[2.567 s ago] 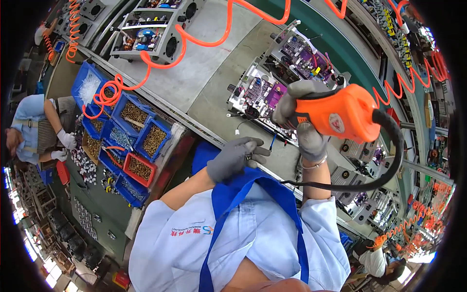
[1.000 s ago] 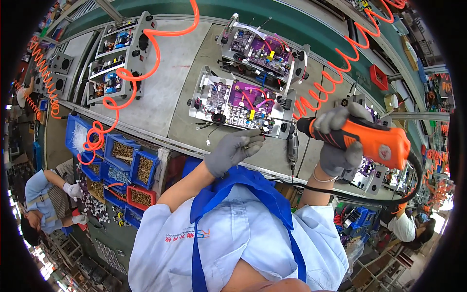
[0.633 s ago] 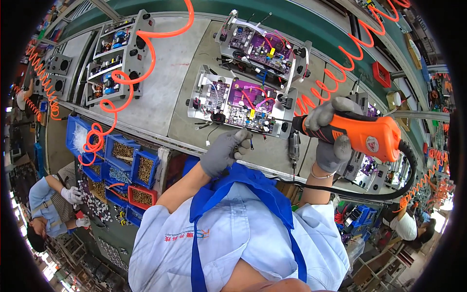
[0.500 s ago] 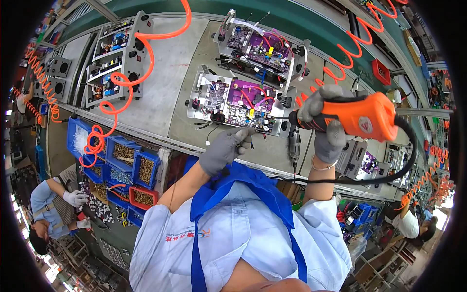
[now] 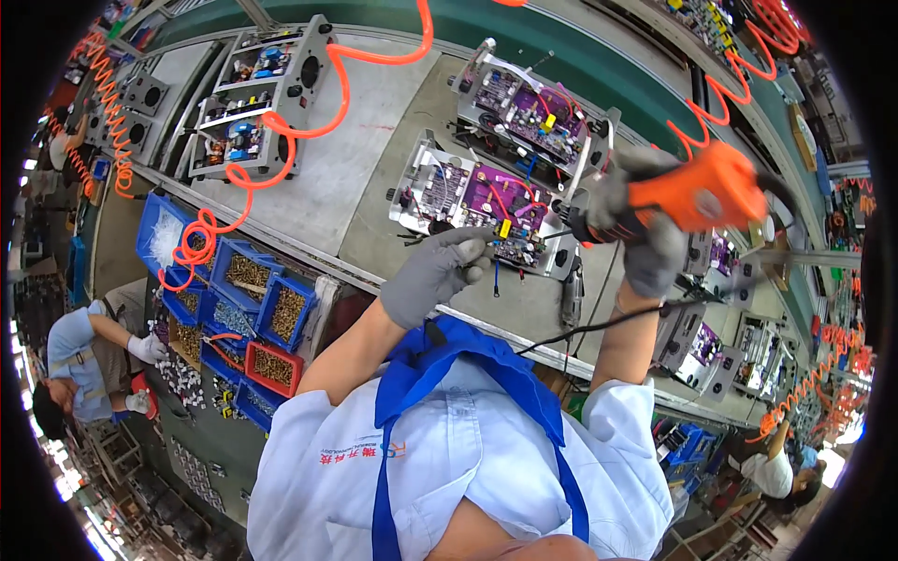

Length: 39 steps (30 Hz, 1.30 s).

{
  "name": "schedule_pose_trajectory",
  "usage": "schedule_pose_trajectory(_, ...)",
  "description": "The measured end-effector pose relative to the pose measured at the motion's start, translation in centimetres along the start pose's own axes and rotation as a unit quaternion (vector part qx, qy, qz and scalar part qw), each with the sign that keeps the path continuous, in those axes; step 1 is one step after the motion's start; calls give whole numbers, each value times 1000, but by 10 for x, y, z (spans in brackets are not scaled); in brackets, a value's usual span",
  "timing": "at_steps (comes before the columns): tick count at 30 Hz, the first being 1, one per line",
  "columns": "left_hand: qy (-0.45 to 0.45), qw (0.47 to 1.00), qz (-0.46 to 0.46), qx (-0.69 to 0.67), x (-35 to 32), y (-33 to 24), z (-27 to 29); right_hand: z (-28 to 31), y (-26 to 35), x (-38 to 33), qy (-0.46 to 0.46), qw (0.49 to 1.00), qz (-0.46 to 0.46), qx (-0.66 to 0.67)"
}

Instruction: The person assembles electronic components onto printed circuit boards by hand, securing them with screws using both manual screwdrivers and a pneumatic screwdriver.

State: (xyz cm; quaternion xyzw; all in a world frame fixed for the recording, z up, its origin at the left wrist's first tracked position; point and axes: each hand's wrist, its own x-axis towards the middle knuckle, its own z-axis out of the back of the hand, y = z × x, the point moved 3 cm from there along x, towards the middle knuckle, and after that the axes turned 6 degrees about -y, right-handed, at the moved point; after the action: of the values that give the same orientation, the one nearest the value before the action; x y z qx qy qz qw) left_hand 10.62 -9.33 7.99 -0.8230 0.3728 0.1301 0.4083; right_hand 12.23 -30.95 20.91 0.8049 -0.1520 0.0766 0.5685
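Since half a second ago, the orange power screwdriver [image 5: 697, 192] has been swung down toward the purple circuit board assembly [image 5: 486, 201] — its tip near the board's right edge. It is gripped by the closed right hand [image 5: 645, 243]. At the board's front edge, the left hand [image 5: 435, 271] is curled, fingertips pinched — on what cannot be told.

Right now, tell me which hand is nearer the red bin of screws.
Left. The left hand rests at the purple circuit board, up and right of the red bin; the right hand grips the orange screwdriver much farther right.
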Motion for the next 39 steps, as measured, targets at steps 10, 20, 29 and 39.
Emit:
schedule_pose_trajectory(10,36,981,35,-188,34,-12,-4,-21,62,-1,96,935,268,211)
schedule_pose_trajectory(20,71,990,48,-113,71,-21,-15,12,55,19,35,941,269,201)
schedule_pose_trajectory(29,22,970,-39,239,157,-65,-46,48,41,56,-135,957,256,-2)
schedule_pose_trajectory(39,51,587,-172,789,247,-62,-94,63,-14,90,-153,973,152,-76)
